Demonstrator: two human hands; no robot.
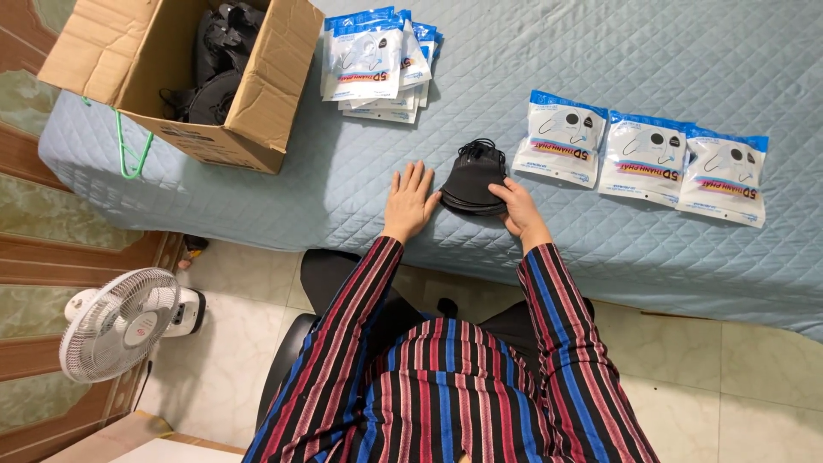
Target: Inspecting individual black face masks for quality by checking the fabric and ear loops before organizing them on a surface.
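Quilted pale-blue bedding covers the bed that serves as our work surface, with tiled floor below it and a white pedestal fan standing at the lower left.

Head view: we sit at the near edge of the bed, striped sleeves extended over it. Our left hand lies flat on the quilt, fingers spread and released, gripping nothing; its fingertips sit just beside the stack of black face masks. From this placement we judge that the flat hand steadies us and keeps the space next to the stack free. Our right hand curls around the near right edge of the same stack, thumb and fingers grasping it. The stack rests on the quilt, centred directly ahead of us, between both hands, its ear loops bunched at the far end. A grip at the edge appears to keep the layers aligned so they do not fan apart.

Three sealed mask packets lie in a row to the right of the stack, slightly overlapping, faces up, so each one can be counted at a glance. A pile of empty-looking flat packets sits farther away on the left, within reach of the left arm. An open cardboard box holding more black masks stands at the far left corner of the bed, flaps folded outward for access.
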